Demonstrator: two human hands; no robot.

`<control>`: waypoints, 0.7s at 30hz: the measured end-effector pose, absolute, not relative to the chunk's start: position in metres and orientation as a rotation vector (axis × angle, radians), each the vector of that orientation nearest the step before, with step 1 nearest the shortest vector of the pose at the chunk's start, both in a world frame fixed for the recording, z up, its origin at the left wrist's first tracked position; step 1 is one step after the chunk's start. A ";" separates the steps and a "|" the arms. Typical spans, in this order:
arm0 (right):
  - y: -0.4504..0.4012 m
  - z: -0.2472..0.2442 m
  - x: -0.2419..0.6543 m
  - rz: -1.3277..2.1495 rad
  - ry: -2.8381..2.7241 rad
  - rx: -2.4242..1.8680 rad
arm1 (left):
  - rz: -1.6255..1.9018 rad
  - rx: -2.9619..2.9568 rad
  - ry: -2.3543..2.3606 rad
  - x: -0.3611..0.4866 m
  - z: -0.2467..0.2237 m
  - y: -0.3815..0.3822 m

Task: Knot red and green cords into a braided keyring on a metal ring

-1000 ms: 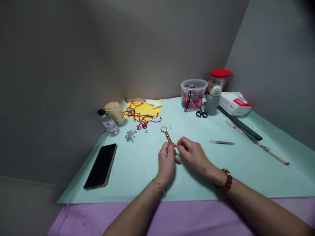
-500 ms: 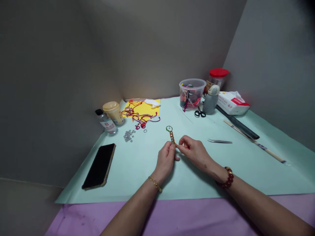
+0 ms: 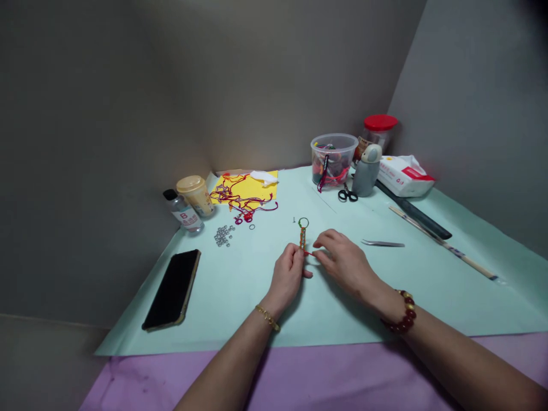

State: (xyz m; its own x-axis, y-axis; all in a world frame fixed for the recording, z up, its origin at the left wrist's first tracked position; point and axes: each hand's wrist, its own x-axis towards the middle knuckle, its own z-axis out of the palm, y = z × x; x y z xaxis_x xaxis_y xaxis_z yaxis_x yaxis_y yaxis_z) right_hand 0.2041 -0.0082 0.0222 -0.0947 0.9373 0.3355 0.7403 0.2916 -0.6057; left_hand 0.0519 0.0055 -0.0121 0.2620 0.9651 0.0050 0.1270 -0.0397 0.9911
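My left hand is closed, its thumb and fingers pinching the lower end of a narrow braided strap. Orange and green cord edges the strap, with pale shiny pieces down its middle, and a green-wrapped ring tops it. From the pinched end a short red cord runs to the fingertips of my right hand, which is curled with thumb and forefinger at the cord's end. A tiny metal piece lies left of the ring.
Metal rings lie in a pile on the left, near a phone, bottle and lidded cup. Tangled cords cover yellow paper. Tweezers lie rightward; scissors, a plastic tub and grey flask stand behind.
The strap has turned more upright and its ring has shifted right, uncovering the tiny metal piece. My right hand has drawn slightly right, and more red cord shows between the hands.
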 end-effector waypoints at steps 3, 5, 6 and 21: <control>-0.011 0.026 0.197 0.546 -1.705 -1.454 | 0.998 1.443 1.079 0.054 -0.013 0.005; -0.011 0.024 0.191 0.837 -1.558 -1.467 | 0.999 1.456 1.076 0.054 -0.013 0.005; -0.011 0.023 0.189 0.974 -1.495 -1.467 | 0.996 1.464 1.076 0.054 -0.012 0.004; 0.004 0.009 0.206 0.950 -1.676 -1.400 | 0.861 1.744 1.140 0.049 -0.003 0.005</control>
State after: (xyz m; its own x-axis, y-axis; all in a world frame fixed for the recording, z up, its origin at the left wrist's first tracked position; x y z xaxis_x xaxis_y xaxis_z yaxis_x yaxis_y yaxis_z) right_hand 0.2063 0.0037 0.0087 -0.1289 0.9884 0.0810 0.4387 0.1300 -0.8892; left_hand 0.0485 0.0049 -0.0027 0.3449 0.9343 0.0902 0.3417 -0.2145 0.9150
